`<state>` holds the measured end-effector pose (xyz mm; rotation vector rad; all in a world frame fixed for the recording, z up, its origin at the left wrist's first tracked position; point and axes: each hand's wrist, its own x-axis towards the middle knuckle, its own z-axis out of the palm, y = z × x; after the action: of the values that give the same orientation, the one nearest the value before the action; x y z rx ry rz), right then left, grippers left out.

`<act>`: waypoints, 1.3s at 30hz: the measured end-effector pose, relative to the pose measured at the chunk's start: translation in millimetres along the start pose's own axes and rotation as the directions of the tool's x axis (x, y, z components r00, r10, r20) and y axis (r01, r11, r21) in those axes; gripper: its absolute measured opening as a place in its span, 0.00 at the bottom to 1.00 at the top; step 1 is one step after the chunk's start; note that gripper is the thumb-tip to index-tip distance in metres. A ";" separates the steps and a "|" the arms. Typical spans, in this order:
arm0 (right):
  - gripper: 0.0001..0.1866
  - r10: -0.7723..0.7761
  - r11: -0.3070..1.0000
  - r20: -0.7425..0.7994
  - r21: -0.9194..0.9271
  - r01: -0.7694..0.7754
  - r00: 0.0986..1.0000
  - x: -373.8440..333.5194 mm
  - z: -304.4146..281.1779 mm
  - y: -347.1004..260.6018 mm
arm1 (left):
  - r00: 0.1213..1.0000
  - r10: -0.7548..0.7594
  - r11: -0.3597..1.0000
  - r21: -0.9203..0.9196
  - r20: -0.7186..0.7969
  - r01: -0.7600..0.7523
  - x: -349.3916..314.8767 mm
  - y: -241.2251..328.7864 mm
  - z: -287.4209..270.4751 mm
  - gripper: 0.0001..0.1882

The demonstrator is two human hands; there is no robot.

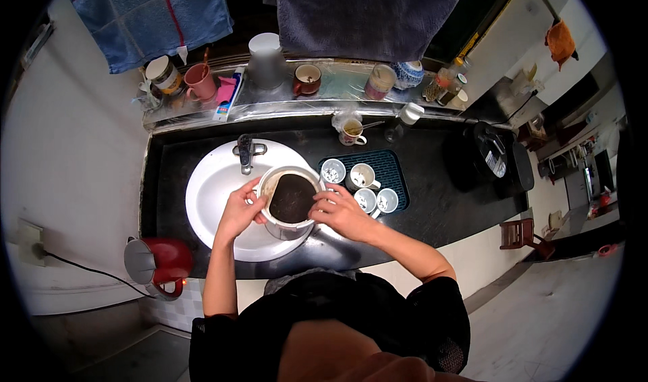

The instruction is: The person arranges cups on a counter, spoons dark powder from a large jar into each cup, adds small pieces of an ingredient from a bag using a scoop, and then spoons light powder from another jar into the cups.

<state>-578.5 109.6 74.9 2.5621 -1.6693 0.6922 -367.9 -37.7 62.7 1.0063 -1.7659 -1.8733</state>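
Over the sink [200, 200], my left hand [239, 210] and right hand [345, 213] hold a pot [287, 229], its dark interior indistinct; cups [362, 177] crowd a tray [395, 162] alongside.

Cups [362, 177] right of pot [284, 230], faucet [246, 154] behind

Black countertop [432, 189] with a white oval washbasin [208, 200] set toward its left edge, teal drying mat [395, 173] mid-surface, mug [350, 136] and clear bottle [401, 127] near the back edge, black cooker [482, 154] near the right.
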 end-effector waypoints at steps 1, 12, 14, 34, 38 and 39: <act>0.09 -0.028 0.998 0.000 -0.060 0.028 1.000 3.5 -12.0 10.4 | 1.000 0.003 0.995 -0.101 -0.018 -0.005 4.9 8.2 4.1 0.24; 0.09 0.158 0.935 -0.211 -0.283 -0.215 0.965 60.4 -118.5 222.2 | 0.964 -0.267 0.935 -0.243 -0.004 0.258 0.5 -58.4 55.6 0.13; 0.08 0.275 0.883 -0.218 -0.329 -0.335 0.937 78.3 -120.8 254.5 | 0.933 -0.359 0.898 -0.272 0.002 0.346 -10.4 -74.2 69.2 0.13; 0.18 0.294 0.914 -0.506 -0.101 -0.394 0.811 39.9 -34.5 330.7 | 0.818 -0.574 0.768 -0.330 0.024 0.549 -47.3 -112.7 191.8 0.11; 0.09 0.793 0.477 -0.007 0.629 -0.614 0.609 -93.7 35.3 333.4 | 0.821 -0.568 0.771 -0.310 0.063 0.557 -44.1 -117.1 218.9 0.11; 0.09 0.831 0.330 0.084 0.721 -0.609 0.549 -124.0 64.4 340.8 | 0.822 -0.562 0.772 -0.299 0.089 0.560 -43.3 -116.1 227.2 0.11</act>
<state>-894.0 54.2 -106.8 1.5238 -2.8377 1.9776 -477.4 168.3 -49.3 1.5224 -1.1617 -2.3977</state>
